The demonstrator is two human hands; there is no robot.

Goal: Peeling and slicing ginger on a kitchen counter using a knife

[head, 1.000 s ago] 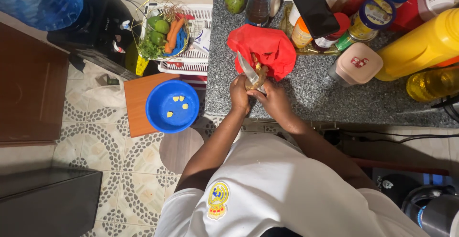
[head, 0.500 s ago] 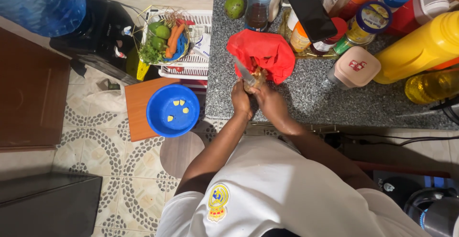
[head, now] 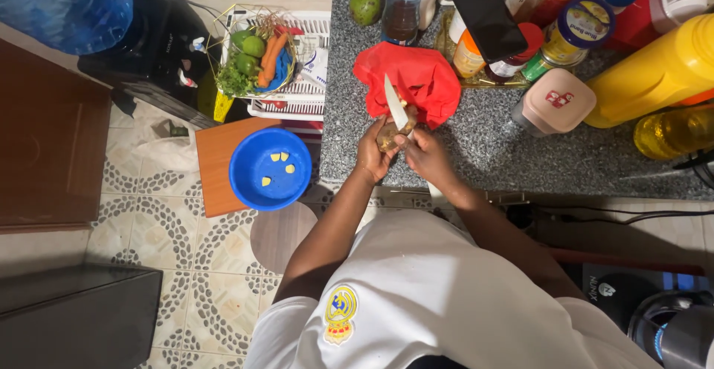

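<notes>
Head view: the left hand grips a small brownish root just below the red bag on the surface. The right hand is closed on a knife, blade against it. Peeling seems underway; the next cut calls for turning the root.

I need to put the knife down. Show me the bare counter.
Bare granite counter lies right of the right hand, between the pink-lidded jar and the front edge. Another strip runs left of the red bag. The back, among bottles, is crowded.
</notes>
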